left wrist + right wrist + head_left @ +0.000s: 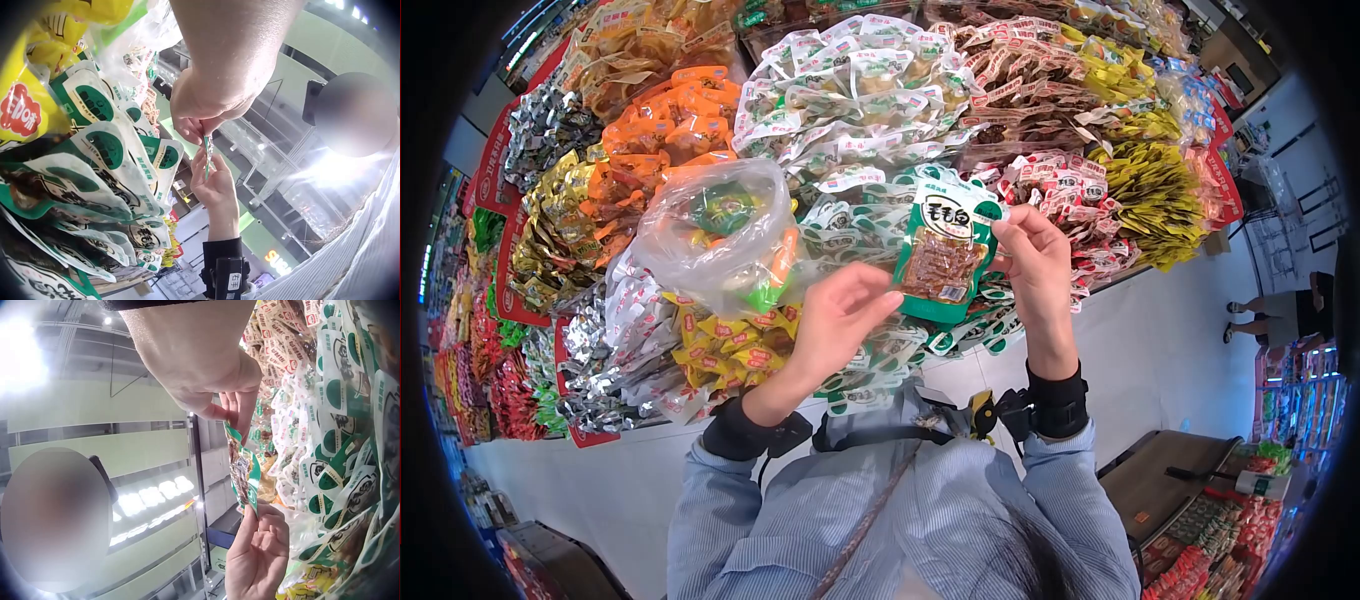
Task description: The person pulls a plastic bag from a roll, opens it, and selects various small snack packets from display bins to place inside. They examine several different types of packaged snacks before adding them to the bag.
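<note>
Pinching the packet (941, 248) at eight o'clock is the half-open left hand (837, 318), while the half-open right hand (1040, 268) is pinching its two-o'clock edge, a bag (712, 235) sitting at its nine o'clock

my packet (945, 248) is green and white with a reddish-brown middle. my sleeves (712, 505) are pale blue, finely striped; my wristbands (1057, 402) black. i see orange packets (690, 115) and red-marked yellow packets (735, 348).
</note>
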A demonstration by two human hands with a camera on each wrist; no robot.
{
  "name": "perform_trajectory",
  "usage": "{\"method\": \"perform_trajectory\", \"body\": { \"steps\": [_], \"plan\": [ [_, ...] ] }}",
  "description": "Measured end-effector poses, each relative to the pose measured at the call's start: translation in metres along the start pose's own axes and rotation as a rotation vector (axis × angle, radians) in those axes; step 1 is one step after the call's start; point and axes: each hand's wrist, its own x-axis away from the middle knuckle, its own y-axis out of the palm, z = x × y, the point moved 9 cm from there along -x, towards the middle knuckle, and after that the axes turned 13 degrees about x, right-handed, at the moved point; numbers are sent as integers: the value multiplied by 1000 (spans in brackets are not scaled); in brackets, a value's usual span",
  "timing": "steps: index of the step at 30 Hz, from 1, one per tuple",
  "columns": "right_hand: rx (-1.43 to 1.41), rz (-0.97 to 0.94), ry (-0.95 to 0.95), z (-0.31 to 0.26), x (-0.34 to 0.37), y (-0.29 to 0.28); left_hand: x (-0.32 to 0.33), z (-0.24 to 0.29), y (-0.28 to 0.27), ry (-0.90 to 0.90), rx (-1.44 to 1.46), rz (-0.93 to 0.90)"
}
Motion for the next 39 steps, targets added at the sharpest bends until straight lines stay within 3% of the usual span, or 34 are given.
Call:
{"method": "perform_trajectory", "body": {
  "steps": [22,28,29,31,36,39],
  "plan": [
    [-159,-108,-65,-17,1,15,8,34,12,50,-12,-57],
    [-171,-182,-305,-52,18,31,18,44,-1,111,-55,-32],
    [-130,-363,-382,-48,22,30,21,42,-2,73,-45,-50],
    [176,-434,-695,-59,35,36,29,37,-5,-5,-23,-85],
    [348,-412,-621,-57,40,42,46,18,0,-198,125,-204],
    [530,-517,-797,-69,50,55,54,10,2,-327,196,-238]
  ]
}}
